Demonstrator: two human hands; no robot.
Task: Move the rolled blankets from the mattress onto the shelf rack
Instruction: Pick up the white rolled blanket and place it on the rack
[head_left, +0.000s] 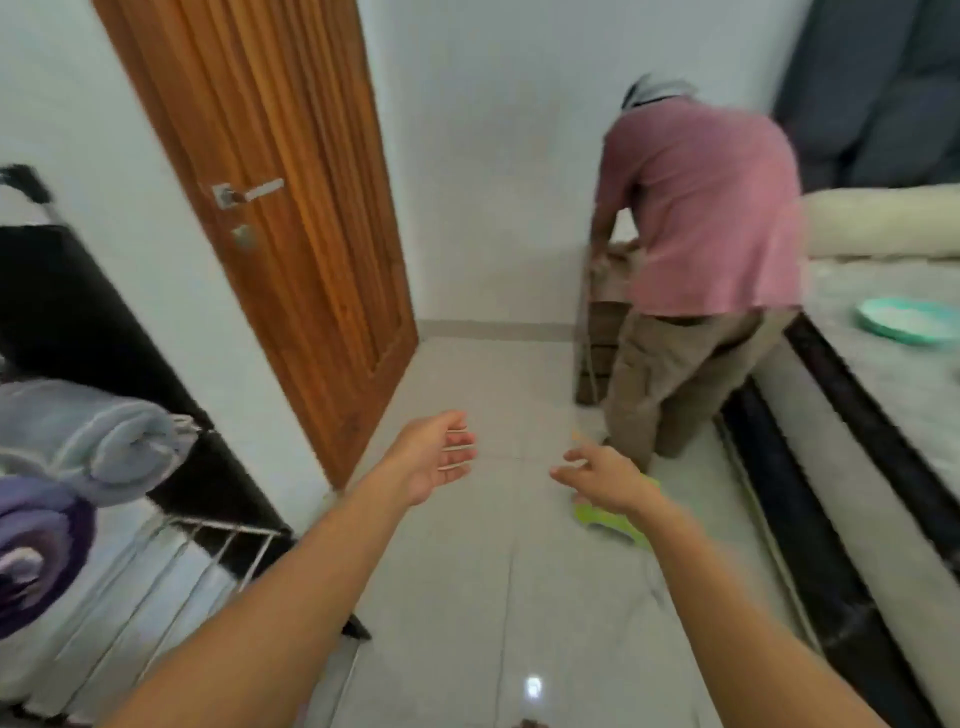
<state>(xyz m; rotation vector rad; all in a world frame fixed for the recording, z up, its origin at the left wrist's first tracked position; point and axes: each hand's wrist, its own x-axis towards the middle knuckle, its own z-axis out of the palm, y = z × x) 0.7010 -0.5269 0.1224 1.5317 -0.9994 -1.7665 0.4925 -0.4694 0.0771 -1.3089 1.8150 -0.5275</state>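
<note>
A light blue rolled blanket (88, 436) and a purple rolled blanket (36, 551) lie on the white wire shelf rack (208, 545) at the left edge. The mattress (883, 364) runs along the right side, with a cream roll (883, 223) lying at its far end. My left hand (436, 457) and my right hand (602, 478) are both held out over the floor between rack and mattress, fingers apart and holding nothing.
Another person in a pink shirt (701, 234) bends over a brown wooden piece at the far wall beside the mattress. A wooden door (270, 208) stands at the left. A teal plate (906, 322) rests on the mattress. A green object (613, 519) lies on the tiled floor.
</note>
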